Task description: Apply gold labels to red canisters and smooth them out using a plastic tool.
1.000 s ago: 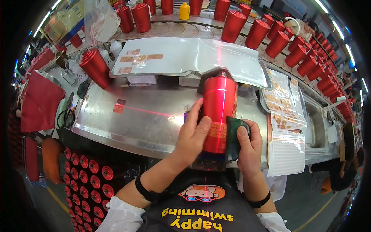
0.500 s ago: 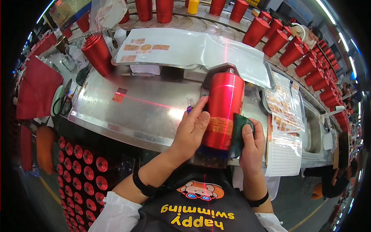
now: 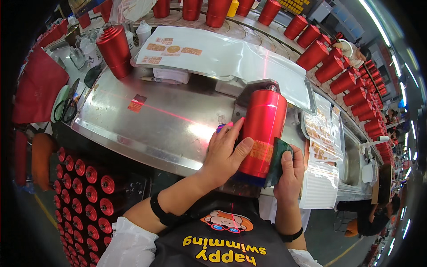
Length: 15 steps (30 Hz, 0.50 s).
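A glossy red metal bottle (image 3: 266, 113) lies tilted in a metal-backed holder (image 3: 243, 99), its narrow neck pointing away from me. Near its lower end runs a gold patterned decal band (image 3: 261, 151). My left hand (image 3: 222, 155) steadies the bottle from the left, thumb on the front by the band, other fingers along the side. In my right hand (image 3: 289, 173) is a dark green flexible scraper (image 3: 276, 161), pinched under the thumb and pressed against the bottle's right side beside the decal. The fingers behind the scraper are hidden.
A small red-and-gold decal piece (image 3: 137, 103) lies on the metal bench (image 3: 169, 118). Beyond is a white sheet (image 3: 213, 51) with decals. Another red bottle (image 3: 114, 51) stands left, near scissors (image 3: 66, 104). Decal sheets (image 3: 322, 133) and a sink (image 3: 352, 158) are right; several bottles line the conveyor.
My view has shifted slightly, so bench things appear moved. My left hand's fingers are spread a little more along the bottle. The scraper stays at the bottle's right side.
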Each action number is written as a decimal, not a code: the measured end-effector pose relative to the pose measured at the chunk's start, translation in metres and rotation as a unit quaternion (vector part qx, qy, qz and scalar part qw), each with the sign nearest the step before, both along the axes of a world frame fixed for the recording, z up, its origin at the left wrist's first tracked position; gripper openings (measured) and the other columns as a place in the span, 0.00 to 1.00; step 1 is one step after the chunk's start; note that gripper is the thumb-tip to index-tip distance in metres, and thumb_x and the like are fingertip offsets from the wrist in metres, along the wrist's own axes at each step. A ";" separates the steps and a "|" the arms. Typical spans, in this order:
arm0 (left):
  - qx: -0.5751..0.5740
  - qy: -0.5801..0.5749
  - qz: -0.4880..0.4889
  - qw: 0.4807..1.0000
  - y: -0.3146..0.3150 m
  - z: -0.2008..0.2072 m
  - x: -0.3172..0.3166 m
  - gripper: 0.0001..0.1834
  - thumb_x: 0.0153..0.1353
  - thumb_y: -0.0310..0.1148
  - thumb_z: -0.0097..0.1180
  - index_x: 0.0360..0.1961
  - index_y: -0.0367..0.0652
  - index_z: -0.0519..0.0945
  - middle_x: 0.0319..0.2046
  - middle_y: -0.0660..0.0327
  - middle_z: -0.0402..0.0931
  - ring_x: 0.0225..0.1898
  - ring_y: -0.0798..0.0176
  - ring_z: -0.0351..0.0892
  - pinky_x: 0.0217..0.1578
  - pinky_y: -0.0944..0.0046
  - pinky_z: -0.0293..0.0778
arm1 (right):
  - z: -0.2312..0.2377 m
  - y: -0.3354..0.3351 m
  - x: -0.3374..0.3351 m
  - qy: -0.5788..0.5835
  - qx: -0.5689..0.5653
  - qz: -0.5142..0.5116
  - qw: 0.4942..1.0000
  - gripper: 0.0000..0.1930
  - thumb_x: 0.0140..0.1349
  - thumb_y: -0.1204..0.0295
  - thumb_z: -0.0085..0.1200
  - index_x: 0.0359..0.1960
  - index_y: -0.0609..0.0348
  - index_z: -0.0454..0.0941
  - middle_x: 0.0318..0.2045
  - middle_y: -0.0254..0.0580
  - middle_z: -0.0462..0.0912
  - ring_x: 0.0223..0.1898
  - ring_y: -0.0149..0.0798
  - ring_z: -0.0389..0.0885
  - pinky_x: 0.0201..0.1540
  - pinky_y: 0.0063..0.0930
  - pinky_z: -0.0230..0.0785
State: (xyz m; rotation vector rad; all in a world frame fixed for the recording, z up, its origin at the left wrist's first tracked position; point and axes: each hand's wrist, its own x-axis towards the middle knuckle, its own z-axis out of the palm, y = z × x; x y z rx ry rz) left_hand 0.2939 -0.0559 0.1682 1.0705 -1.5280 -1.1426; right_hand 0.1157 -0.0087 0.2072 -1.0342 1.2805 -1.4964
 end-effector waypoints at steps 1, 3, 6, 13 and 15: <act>-0.004 -0.006 0.000 1.000 0.001 -0.001 0.000 0.38 0.71 0.55 0.45 0.69 0.33 0.62 0.63 0.39 0.64 0.67 0.44 0.59 0.67 0.50 0.51 | 0.000 0.000 0.000 -0.001 0.000 0.000 1.000 0.13 0.73 0.69 0.49 0.53 0.64 0.67 0.40 0.35 0.78 0.39 0.23 0.75 0.44 0.19 0.70; 0.020 0.026 -0.021 0.999 0.000 -0.003 0.003 0.38 0.71 0.55 0.45 0.69 0.34 0.61 0.64 0.39 0.63 0.69 0.44 0.57 0.68 0.49 0.49 | -0.001 0.000 -0.001 0.008 -0.005 0.001 1.000 0.12 0.73 0.70 0.47 0.53 0.63 0.68 0.41 0.35 0.78 0.40 0.24 0.76 0.45 0.20 0.71; 0.028 0.077 -0.052 0.995 -0.003 -0.009 0.007 0.38 0.71 0.56 0.44 0.69 0.35 0.61 0.64 0.39 0.63 0.70 0.43 0.56 0.68 0.49 0.48 | -0.003 0.000 -0.001 0.006 -0.009 -0.002 1.000 0.12 0.74 0.70 0.46 0.53 0.62 0.69 0.42 0.35 0.79 0.41 0.24 0.77 0.46 0.20 0.72; 0.044 0.048 -0.008 0.998 -0.006 -0.004 0.001 0.39 0.71 0.57 0.41 0.69 0.34 0.62 0.62 0.39 0.65 0.67 0.40 0.59 0.67 0.47 0.49 | -0.002 0.000 0.001 0.005 -0.006 0.000 1.000 0.13 0.73 0.69 0.48 0.53 0.64 0.67 0.43 0.36 0.77 0.42 0.25 0.75 0.47 0.20 0.70; 0.029 0.008 -0.014 0.999 -0.005 -0.001 0.000 0.39 0.71 0.58 0.40 0.68 0.34 0.61 0.62 0.39 0.66 0.67 0.39 0.58 0.67 0.46 0.49 | -0.002 0.000 0.001 0.012 -0.010 -0.002 1.000 0.13 0.74 0.69 0.46 0.53 0.62 0.68 0.43 0.37 0.79 0.42 0.25 0.77 0.47 0.21 0.72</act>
